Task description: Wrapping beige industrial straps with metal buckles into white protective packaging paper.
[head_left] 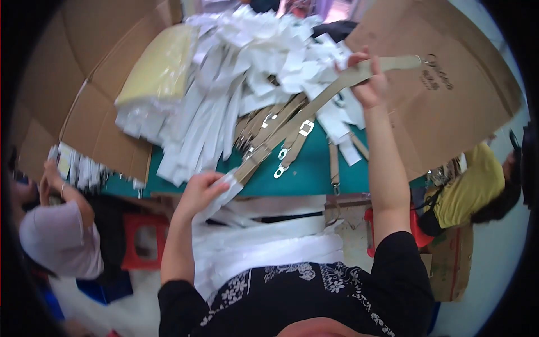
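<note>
Head view, far L: co-worker [59,236] in pale top, at L end of green table [311,178]. Next, tall cardboard wall [106,121] closed off that side, its lower corner near table's front edge. Just R of it, yellow bundle [160,62] abutted big heap of white strips [258,50], which filled the back & spilled fwd, little room there.

L hand [198,194] was at front edge, thumb & fingers pinching a white piece [225,194] at low end of tan strap [314,105]; couldn't tell if fingertips touched the tan itself. From there strap ran diag. up & R over pile of other tan straps [258,123] w/ metal fittings [306,128]. Below pile, green showed as far as front edge, most open room in reach, w/ a couple of loose straps [334,165] toward its R.

R hand [369,84] was raised, fingers parted & curled, strap passing btwn them, at least one finger across its face; exact grip blurred. Strap's far end stuck out R past fingers, metal ring [419,59] at tip, in front of R cardboard panel [455,112]; couldn't tell how near. Far R, by panel's lower edge: 2nd co-worker [471,180] in yellow.
</note>
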Motion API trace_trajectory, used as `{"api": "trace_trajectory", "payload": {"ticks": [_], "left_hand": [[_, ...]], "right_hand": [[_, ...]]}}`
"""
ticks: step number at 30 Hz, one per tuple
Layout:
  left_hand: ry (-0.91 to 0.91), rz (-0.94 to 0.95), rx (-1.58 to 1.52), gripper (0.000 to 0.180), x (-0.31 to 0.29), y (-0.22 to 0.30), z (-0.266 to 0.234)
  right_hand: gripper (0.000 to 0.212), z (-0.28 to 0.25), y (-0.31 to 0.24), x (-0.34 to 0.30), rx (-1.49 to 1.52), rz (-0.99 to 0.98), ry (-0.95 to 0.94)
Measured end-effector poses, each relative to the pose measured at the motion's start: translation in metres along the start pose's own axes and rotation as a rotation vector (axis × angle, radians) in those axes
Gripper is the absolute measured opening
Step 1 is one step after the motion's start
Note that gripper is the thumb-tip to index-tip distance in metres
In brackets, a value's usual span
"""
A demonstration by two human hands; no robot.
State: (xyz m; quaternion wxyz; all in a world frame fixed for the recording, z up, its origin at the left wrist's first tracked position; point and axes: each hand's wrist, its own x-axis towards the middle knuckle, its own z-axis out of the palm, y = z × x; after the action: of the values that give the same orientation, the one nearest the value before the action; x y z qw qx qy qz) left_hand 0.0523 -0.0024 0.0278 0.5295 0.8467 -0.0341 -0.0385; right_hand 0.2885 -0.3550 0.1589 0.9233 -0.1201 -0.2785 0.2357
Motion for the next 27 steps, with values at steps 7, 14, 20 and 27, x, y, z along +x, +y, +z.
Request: {"api": "trace_trajectory", "payload": {"ticks": [7, 14, 20, 27], "left_hand": [[-0.065, -0.104, -0.49, 0.024, -0.033, -0.074, -0.001], [0.357, -0.017, -0.528, 0.024, -0.11, -0.073, -0.055], [0.407, 0.012, -0.538, 0.026, -0.119, -0.07, -0.089], [0.192, 0.048, -0.514, 0.029, -0.071, -0.08, -0.071]], "right_hand": [[0.017, 0.108, 0.07, 0.054, -0.039, 0.265, -0.114], [0.027, 0.216, 0.169, 0.062, -0.156, 0.302, -0.447], [0.03, 0.231, 0.204, 0.069, -0.197, 0.396, -0.465], [0.037, 0.205, 0.206, 0.055, -0.316, 0.405, -0.416]]}}
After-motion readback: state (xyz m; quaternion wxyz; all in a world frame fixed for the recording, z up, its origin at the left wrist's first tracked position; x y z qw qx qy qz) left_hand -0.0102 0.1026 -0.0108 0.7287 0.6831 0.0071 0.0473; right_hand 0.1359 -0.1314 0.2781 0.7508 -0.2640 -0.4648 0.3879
